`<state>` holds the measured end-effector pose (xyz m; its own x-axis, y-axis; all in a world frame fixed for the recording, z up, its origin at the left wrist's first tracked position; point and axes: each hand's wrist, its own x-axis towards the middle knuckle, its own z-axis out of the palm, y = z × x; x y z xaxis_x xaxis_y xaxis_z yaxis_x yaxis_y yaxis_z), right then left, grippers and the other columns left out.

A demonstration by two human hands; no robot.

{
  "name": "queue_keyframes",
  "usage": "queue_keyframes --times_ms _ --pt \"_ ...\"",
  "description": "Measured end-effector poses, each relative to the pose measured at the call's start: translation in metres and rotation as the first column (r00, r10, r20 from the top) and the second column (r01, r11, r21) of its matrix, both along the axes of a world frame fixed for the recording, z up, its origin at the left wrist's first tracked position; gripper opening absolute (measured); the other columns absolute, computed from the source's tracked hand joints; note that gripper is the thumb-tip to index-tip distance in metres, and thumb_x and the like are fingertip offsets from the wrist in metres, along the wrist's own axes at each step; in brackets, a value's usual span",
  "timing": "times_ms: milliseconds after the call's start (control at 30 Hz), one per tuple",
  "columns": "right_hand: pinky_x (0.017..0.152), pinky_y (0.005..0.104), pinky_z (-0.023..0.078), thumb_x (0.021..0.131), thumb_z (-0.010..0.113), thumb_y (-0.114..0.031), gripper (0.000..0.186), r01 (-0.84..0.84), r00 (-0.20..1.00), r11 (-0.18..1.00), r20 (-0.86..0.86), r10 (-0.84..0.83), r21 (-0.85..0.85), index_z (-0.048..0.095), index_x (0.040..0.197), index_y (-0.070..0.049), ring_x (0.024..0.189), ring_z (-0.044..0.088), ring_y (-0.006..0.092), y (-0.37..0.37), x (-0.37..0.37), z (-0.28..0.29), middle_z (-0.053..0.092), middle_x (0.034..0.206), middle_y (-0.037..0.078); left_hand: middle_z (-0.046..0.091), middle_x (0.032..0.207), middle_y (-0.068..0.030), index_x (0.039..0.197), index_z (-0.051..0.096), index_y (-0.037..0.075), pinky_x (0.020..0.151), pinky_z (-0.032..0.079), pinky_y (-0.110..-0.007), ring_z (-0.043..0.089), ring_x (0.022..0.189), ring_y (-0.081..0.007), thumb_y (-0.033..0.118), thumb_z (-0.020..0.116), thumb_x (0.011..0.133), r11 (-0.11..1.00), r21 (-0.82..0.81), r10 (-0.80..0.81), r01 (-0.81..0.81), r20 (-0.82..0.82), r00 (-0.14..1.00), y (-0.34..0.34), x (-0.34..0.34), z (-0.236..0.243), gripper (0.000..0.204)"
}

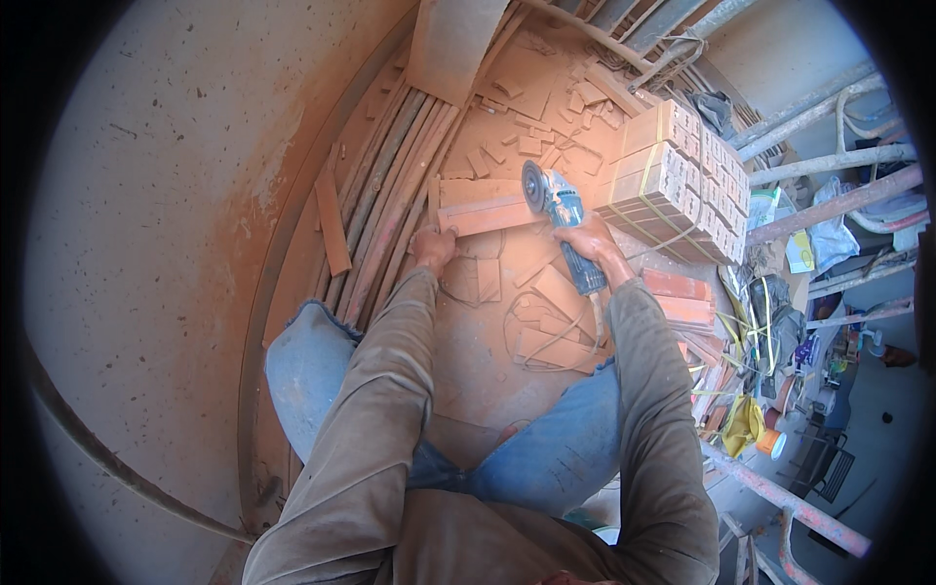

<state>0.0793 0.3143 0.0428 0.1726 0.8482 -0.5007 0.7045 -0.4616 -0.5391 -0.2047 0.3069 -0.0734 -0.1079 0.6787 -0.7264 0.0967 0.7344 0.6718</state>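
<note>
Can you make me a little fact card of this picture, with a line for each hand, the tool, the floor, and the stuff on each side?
Left hand: at the left end of a reddish tile strip
Right hand: wrapped around a blue angle grinder
Tool: its round disc is by the strip's right end; touching or spinning, I can't tell
Floor: dusty orange, with scattered tile pieces
Left side: long poles lying together
Right side: a strapped stack of tiles
</note>
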Motion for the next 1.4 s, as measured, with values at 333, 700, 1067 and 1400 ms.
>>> queue_keyframes --times_ms 333,700,1067,1400 --pt "0.072 0.0364 0.053 0.068 0.082 -0.026 0.039 0.021 1.0 0.999 -0.001 -0.021 -0.031 0.072 0.093 0.003 0.075 0.068 0.0211 -0.001 0.003 -0.003 0.071 0.084 0.012 0.072 0.108 -0.0167 0.119 0.066 -0.009 0.073 0.061 -0.033 0.073 0.084 -0.0264 0.019 0.067 0.097 1.0 0.011 0.013 -0.013 0.008 1.0 0.001 0.001 -0.019 0.036" --pt "0.069 0.0346 0.053 0.07 0.083 -0.024 0.039 0.177 0.971 0.984 -0.167 -0.17 0.025 0.071 0.095 0.004 0.073 0.066 0.019 -0.008 0.024 0.017 0.07 0.083 0.01 0.051 0.142 -0.0188 0.14 0.05 -0.001 0.118 0.033 -0.049 0.044 0.138 -0.0346 0.027 0.081 0.081 0.639 0.209 -0.307 0.74 -0.813 0.495 -0.007 0.005 0.043 0.073" --pt "0.073 0.0348 0.053 0.071 0.081 -0.024 0.039 0.064 0.991 0.997 -0.123 -0.057 0.048 0.07 0.1 0.0 0.078 0.066 0.0186 -0.019 0.011 0.021 0.071 0.087 0.01 0.054 0.129 -0.0227 0.13 0.054 -0.002 0.112 0.039 -0.05 0.05 0.127 -0.0384 0.013 0.081 0.075 0.469 0.122 -0.349 0.875 -0.884 0.31 0.013 0.013 0.019 0.063" --pt "0.074 0.0369 0.053 0.07 0.081 -0.024 0.04 -0.015 0.998 0.999 -0.061 0.018 0.05 0.069 0.099 0.001 0.078 0.067 0.0222 -0.017 -0.006 0.022 0.071 0.086 0.012 0.059 0.124 -0.0208 0.121 0.055 -0.001 0.101 0.047 -0.044 0.058 0.12 -0.0375 0.019 0.088 0.07 0.528 0.1 -0.394 0.843 -0.851 0.347 0.005 0.001 0.026 0.064"
